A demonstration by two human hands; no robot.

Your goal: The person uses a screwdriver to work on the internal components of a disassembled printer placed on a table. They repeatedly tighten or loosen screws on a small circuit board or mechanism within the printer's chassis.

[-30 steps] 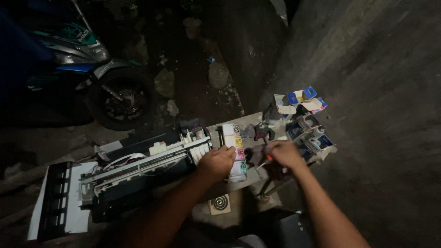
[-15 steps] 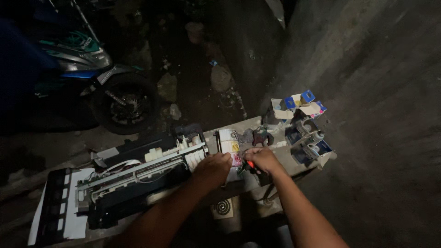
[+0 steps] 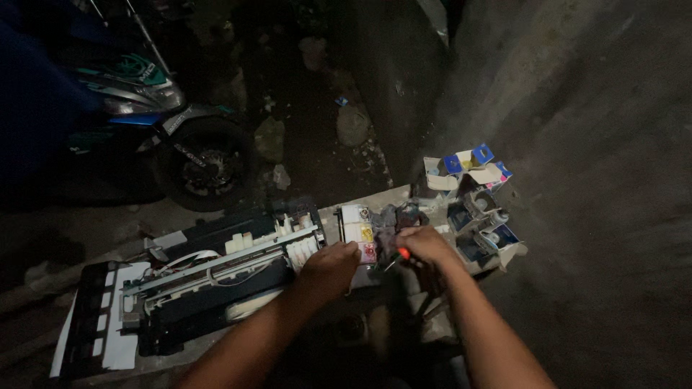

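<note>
printer [image 3: 216, 288] casing off, insides bared | left hand [image 3: 330, 265] curled on ink-tank block [image 3: 358, 230] | right hand [image 3: 425, 245] grips screwdriver [image 3: 395, 258] | reassembly undone

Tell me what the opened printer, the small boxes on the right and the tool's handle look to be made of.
Opened printer: black and white moulded plastic, matt, with a pale bar across it that may be metal. Small boxes: printed cardboard, judging by the bent-open flaps. Handle in the right hand: an orange-red tip with a slight sheen, probably plastic; the dim light leaves this open.
</note>
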